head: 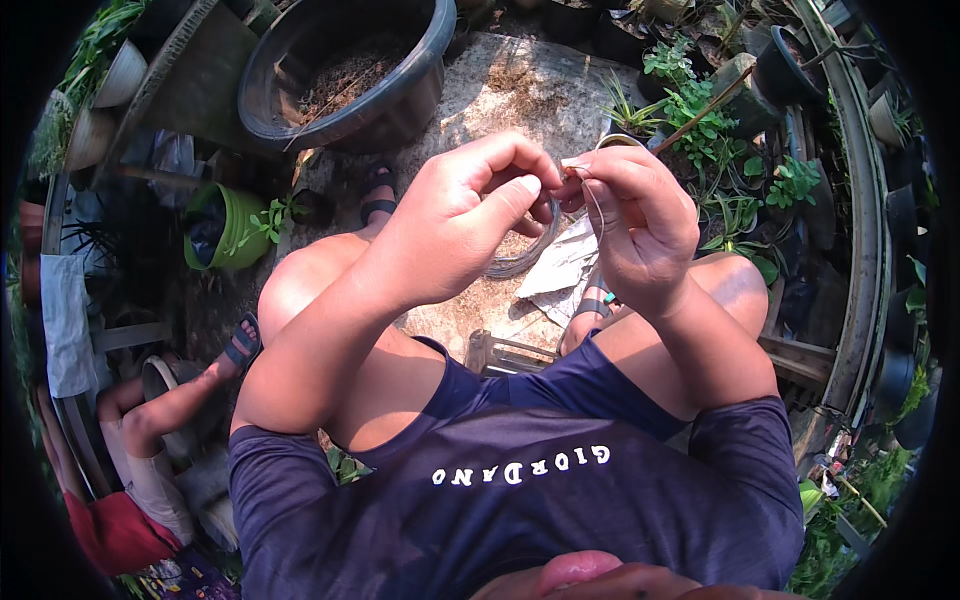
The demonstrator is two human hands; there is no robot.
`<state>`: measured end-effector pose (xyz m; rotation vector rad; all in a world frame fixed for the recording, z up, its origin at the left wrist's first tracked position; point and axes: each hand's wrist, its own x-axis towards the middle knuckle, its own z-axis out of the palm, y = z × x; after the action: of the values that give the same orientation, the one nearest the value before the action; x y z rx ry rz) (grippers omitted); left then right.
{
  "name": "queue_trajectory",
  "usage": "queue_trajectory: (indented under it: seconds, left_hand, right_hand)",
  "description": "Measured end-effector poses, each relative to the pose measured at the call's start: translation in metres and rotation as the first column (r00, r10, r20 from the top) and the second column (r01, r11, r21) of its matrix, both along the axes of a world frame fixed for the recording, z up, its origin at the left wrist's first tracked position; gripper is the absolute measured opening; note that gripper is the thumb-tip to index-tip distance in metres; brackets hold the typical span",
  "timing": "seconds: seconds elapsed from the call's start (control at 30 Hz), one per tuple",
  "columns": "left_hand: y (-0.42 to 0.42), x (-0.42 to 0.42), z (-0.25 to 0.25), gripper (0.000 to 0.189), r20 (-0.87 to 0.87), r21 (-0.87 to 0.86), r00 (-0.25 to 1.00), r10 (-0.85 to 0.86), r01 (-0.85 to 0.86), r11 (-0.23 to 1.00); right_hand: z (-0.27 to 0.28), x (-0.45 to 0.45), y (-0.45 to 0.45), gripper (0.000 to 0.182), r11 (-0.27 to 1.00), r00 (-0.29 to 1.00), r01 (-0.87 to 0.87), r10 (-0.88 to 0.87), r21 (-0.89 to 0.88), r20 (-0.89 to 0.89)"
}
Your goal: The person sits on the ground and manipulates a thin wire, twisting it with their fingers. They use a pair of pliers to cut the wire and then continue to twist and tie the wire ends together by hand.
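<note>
My left hand (pixel 465 217) is raised over my lap, its fingers curled close to the fingertips of my right hand. Between thumb and fingers, my right hand (pixel 637 217) pinches a thin wire (pixel 598 206) that loops down past the thumb. A brown stick (pixel 705 110) slants up to the right from behind the right hand; its lower end is hidden. Whether the left fingers grip the wire is unclear. Behind and below the hands lies a coil of wire (pixel 517 262) on the ground, beside crumpled pale paper (pixel 559 262).
A large black tub (pixel 405 112) with dry soil stands at the upper left, a green pot (pixel 247 232) below it. Potted plants (pixel 679 97) crowd the right side. Another person's leg (pixel 176 405) reaches in from the lower left. Wooden slats (pixel 517 356) show between my legs.
</note>
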<state>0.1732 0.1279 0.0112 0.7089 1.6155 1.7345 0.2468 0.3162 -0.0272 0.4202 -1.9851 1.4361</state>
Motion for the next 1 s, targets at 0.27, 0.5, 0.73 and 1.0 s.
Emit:
queue_trajectory:
  seconds: [0.27, 0.5, 0.73, 1.0]
  left_hand:
    - [0.01, 0.01, 0.003, 0.018, -0.639, 0.116, 0.735, 0.229, -0.202, 0.973]
    - [0.008, 0.015, 0.003, 0.022, -0.47, 0.082, 0.86, 0.197, -0.18, 0.98]
    - [-0.001, 0.01, 0.007, 0.021, -0.584, 0.09, 0.791, 0.184, -0.162, 0.983]
    - [0.004, 0.011, 0.021, 0.021, -0.441, 0.018, 0.847, 0.297, -0.322, 0.947]
  right_hand:
    - [0.01, 0.006, -0.013, 0.017, 0.973, 0.996, -0.078, 0.086, -0.218, 0.026]
    - [0.01, 0.005, -0.015, 0.015, 0.955, 0.99, -0.13, 0.142, -0.268, 0.027]
    - [0.017, 0.008, -0.02, 0.012, 0.858, 0.946, -0.259, 0.319, -0.444, 0.064]
    - [0.014, 0.004, -0.021, 0.016, 0.944, 0.98, -0.178, 0.196, -0.278, 0.037]
